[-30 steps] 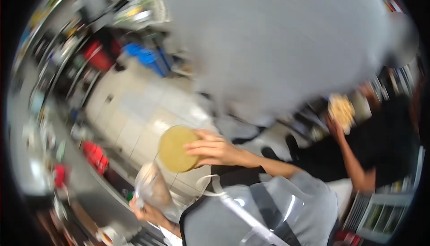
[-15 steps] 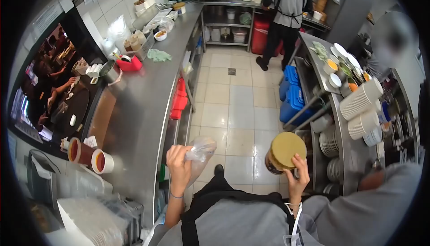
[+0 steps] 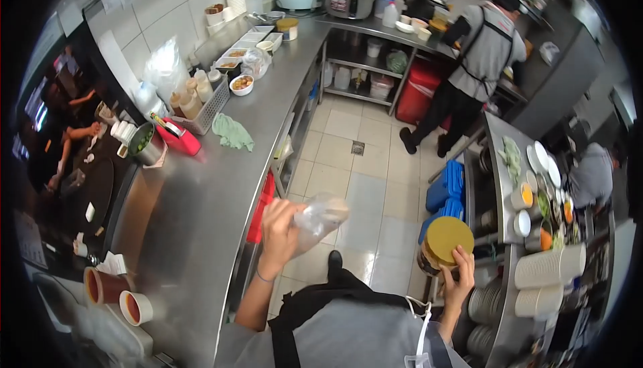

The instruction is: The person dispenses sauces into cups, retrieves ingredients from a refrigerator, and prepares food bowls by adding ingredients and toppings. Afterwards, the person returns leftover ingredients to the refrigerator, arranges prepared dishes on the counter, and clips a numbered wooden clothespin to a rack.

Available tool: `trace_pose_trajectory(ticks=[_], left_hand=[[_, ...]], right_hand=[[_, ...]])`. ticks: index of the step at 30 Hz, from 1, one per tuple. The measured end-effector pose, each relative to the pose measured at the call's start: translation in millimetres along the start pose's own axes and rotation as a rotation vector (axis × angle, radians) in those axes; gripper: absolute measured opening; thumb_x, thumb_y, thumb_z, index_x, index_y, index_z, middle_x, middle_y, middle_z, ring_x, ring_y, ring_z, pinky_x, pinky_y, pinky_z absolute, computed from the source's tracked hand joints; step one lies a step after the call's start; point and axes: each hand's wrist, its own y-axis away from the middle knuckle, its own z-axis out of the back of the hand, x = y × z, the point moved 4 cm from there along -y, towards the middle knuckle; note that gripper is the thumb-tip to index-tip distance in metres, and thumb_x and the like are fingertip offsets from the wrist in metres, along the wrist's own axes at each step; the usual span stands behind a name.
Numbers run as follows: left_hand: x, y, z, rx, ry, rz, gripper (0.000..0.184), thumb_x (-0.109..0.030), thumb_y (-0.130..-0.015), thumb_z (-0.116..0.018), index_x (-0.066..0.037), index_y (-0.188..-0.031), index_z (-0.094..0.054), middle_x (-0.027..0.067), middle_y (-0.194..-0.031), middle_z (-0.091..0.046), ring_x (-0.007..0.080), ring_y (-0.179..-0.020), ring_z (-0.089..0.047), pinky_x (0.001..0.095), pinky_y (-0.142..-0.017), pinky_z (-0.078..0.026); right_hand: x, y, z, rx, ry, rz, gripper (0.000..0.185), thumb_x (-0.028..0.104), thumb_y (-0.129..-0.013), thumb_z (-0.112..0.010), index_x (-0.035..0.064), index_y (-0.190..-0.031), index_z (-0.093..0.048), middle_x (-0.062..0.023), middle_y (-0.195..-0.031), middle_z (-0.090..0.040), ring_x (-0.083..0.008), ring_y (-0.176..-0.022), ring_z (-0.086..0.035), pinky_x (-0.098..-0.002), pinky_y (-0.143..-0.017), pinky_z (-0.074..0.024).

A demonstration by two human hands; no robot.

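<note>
My left hand [image 3: 280, 231] is closed round the gathered neck of a clear plastic bag [image 3: 320, 217], held above the floor beside the left counter's edge. Something pale shows inside the bag, but its kind is too blurred to tell. My right hand [image 3: 460, 275] grips a jar [image 3: 450, 242] with a wide mustard-yellow lid, fingers along its near side. The jar is tilted so that the lid faces me, and its dark side shows only in part. Both things are in the air in front of my apron.
A steel counter [image 3: 201, 200] runs along my left, bearing tubs of red sauce, a green cloth [image 3: 233, 131] and a basket of bottles [image 3: 207, 103]. To the right stand blue containers [image 3: 445, 188] and stacked bowls [image 3: 550, 265]. A co-worker [image 3: 485, 53] stands at the back counter. Tiled floor lies between.
My view has shifted forward and tilted, so the back counter and co-worker appear nearer. Both hands keep hold of the bag and the jar. The person close at my right has left the view.
</note>
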Motion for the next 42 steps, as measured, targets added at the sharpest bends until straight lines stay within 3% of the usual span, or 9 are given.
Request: trace_pose_trajectory(ticks=[10,22,26,30,34,37,39,40,42], left_hand=[[124.5,-185.5,-32.9,-0.133,-0.128,0.052,0.024,0.0,-0.063,-0.061,-0.003,-0.087,-0.06,0.0094,-0.083,-0.058,0.0297,-0.084,-0.053,0.0402,-0.071,-0.041],[352.7,-391.4,-124.2,-0.103,-0.176,0.016,0.02,-0.006,-0.067,-0.063,-0.005,-0.086,-0.06,0.0054,-0.086,-0.059,0.026,-0.087,-0.052,0.0391,-0.073,-0.038],[424.1,-453.6,-155.0,-0.143,-0.307,0.004,0.016,-0.006,-0.065,-0.062,-0.004,-0.081,-0.059,0.0062,-0.084,-0.059,0.0287,-0.083,-0.051,0.0409,-0.072,-0.039],[504.3,-494.6,-193.1,-0.123,-0.558,-0.011,0.016,-0.011,-0.07,-0.061,-0.016,-0.085,-0.066,-0.0015,-0.087,-0.063,0.0233,-0.092,-0.051,0.0433,-0.075,-0.037],[574.3,-504.0,-213.4,0.037,-0.779,0.165,0.018,-0.012,-0.072,-0.062,-0.018,-0.088,-0.067,-0.003,-0.092,-0.063,0.0223,-0.099,-0.05,0.046,-0.079,-0.037],[590.0,-497.1,-200.0,0.096,-0.681,0.284,0.031,-0.013,-0.073,-0.064,-0.018,-0.104,-0.063,0.0001,-0.103,-0.061,0.0235,-0.107,-0.048,0.046,-0.087,-0.038],[559.2,-487.1,-175.2,0.078,-0.511,0.286,0.05,-0.018,-0.077,-0.067,-0.016,-0.125,-0.052,0.007,-0.112,-0.057,0.0277,-0.119,-0.039,0.0445,-0.096,-0.034],[538.9,-481.4,-156.6,0.063,-0.524,0.318,0.05,-0.018,-0.077,-0.067,-0.016,-0.125,-0.052,0.007,-0.112,-0.057,0.0277,-0.119,-0.039,0.0445,-0.096,-0.034],[495.9,-463.3,-116.2,-0.176,-0.111,0.254,0.05,-0.017,-0.08,-0.066,-0.011,-0.127,-0.05,0.0105,-0.112,-0.056,0.026,-0.117,-0.045,0.0398,-0.096,-0.038]], right_hand=[[19.4,-228.4,-194.5,0.134,-0.327,0.327,0.048,0.002,-0.061,-0.074,0.0039,-0.107,-0.061,-0.0142,-0.115,-0.061,-0.0307,-0.11,-0.055,-0.049,-0.104,-0.0313],[70.5,-365.0,-333.9,0.271,-0.398,0.38,0.043,0.006,-0.062,-0.077,0.0046,-0.102,-0.063,-0.013,-0.111,-0.062,-0.0315,-0.106,-0.057,-0.0482,-0.102,-0.0344],[76.6,-408.4,-385.9,0.325,-0.464,0.425,0.044,0.006,-0.062,-0.077,0.0054,-0.103,-0.062,-0.0125,-0.112,-0.062,-0.0308,-0.107,-0.056,-0.0481,-0.102,-0.0342],[89.1,-446.7,-439.4,0.473,-0.511,0.551,0.045,0.008,-0.063,-0.077,0.0065,-0.106,-0.062,-0.0115,-0.113,-0.062,-0.0298,-0.107,-0.057,-0.0481,-0.103,-0.033],[109.0,-480.0,-488.8,0.592,-0.634,0.683,0.047,0.008,-0.061,-0.079,0.0069,-0.106,-0.062,-0.0111,-0.113,-0.062,-0.0293,-0.108,-0.057,-0.0497,-0.102,-0.034],[138.3,-493.9,-511.8,0.713,-0.675,0.818,0.05,0.007,-0.061,-0.08,0.0085,-0.107,-0.062,-0.0106,-0.113,-0.062,-0.0301,-0.108,-0.056,-0.052,-0.101,-0.0336],[154.7,-497.7,-528.8,0.754,-0.722,0.887,0.05,0.007,-0.061,-0.08,0.0086,-0.108,-0.061,-0.0104,-0.113,-0.061,-0.0313,-0.109,-0.055,-0.0521,-0.101,-0.0336],[164.8,-497.4,-535.8,0.767,-0.766,0.941,0.051,0.007,-0.061,-0.079,0.0087,-0.108,-0.061,-0.0101,-0.114,-0.061,-0.0326,-0.11,-0.054,-0.0523,-0.101,-0.0336],[184.5,-494.7,-547.0,0.817,-0.799,1.003,0.051,0.006,-0.061,-0.079,0.0079,-0.109,-0.061,-0.01,-0.115,-0.061,-0.0351,-0.112,-0.052,-0.0521,-0.101,-0.0338]])
